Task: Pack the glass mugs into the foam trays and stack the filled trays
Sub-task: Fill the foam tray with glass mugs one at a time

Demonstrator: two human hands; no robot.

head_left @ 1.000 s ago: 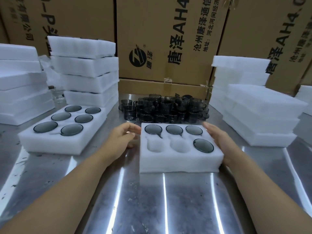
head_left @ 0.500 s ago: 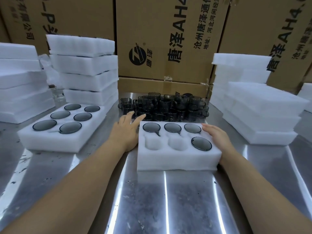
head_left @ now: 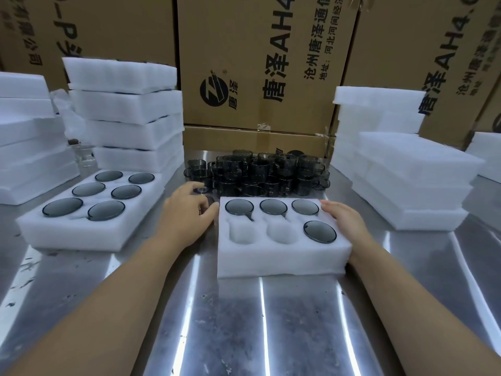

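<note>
A white foam tray [head_left: 282, 260] lies in front of me on the metal table. It holds three dark glass mugs in its back row [head_left: 273, 207] and one at the front right [head_left: 320, 231]; two front pockets [head_left: 241, 232] are empty. My right hand [head_left: 345, 222] rests on the tray's right edge with fingers laid over the top. My left hand [head_left: 185, 213] is just left of the tray's far corner, its fingers curled round a loose glass mug [head_left: 208, 198] at the front of the mug pile [head_left: 260, 172]. The hand hides most of that mug.
A foam tray filled with several mugs [head_left: 81, 236] sits at the left. Stacks of foam trays stand behind it [head_left: 127, 109], at the far left [head_left: 24, 131] and at the right [head_left: 406, 180]. Cardboard boxes [head_left: 257, 63] wall off the back.
My left hand has moved forward from beside the tray to the mug pile and curled its fingers round a mug. My right hand has stayed on the tray's right edge.
</note>
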